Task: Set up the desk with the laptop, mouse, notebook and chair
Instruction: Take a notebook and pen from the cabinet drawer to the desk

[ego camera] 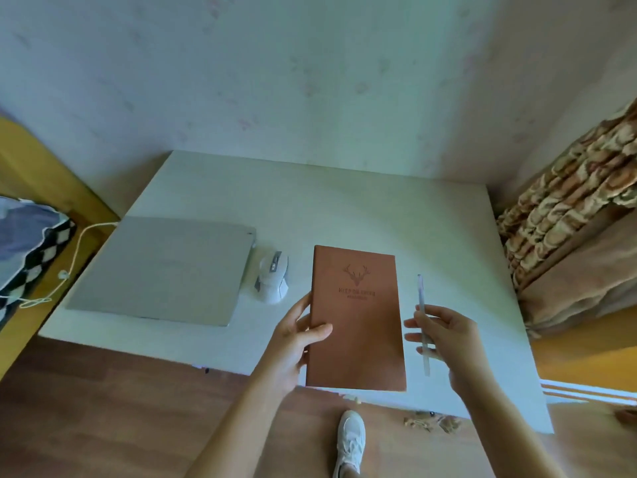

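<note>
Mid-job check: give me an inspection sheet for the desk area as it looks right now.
Surface: white desk against the wall.
Job's things: closed laptop at left; white mouse beside it; brown notebook held over the near edge; chair not seen.
Clutter: scraps on the floor by the desk.
Grips: left hand holds the notebook's left edge; right hand holds a pen.
Cables: white cable off the desk's left side.
Surroundings: patterned curtain at right; cushion at left; wood floor.
</note>
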